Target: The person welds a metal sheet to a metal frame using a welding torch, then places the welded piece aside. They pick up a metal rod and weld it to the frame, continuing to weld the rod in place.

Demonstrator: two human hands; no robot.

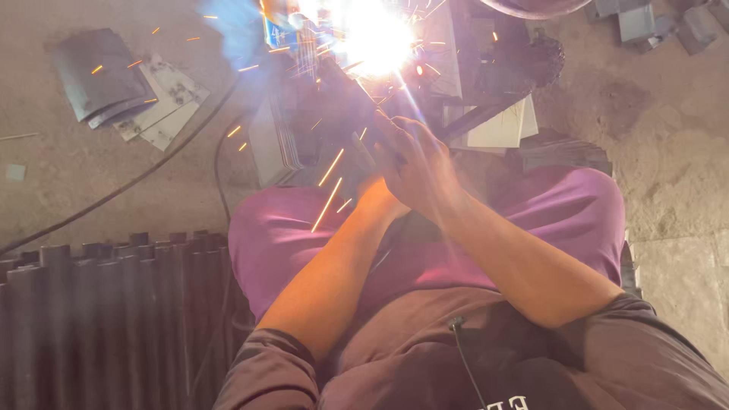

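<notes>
Concrete floor (683, 190), seated person in purple trousers (281, 228). Row of dark steel tubes (114, 304) lies at the person's left, long axes running away from the body. Stacked grey metal plates (159, 99) farther left; black cable (137, 182) crosses the floor. Both forearms converge ahead of the knees. Right hand (421, 163) is uppermost, wrapped closed around a welding torch handle (364, 144); left hand (376, 193) is tucked under it, grip hidden. Torch axis points forward to the welding arc (376, 34), sparks scattering.
</notes>
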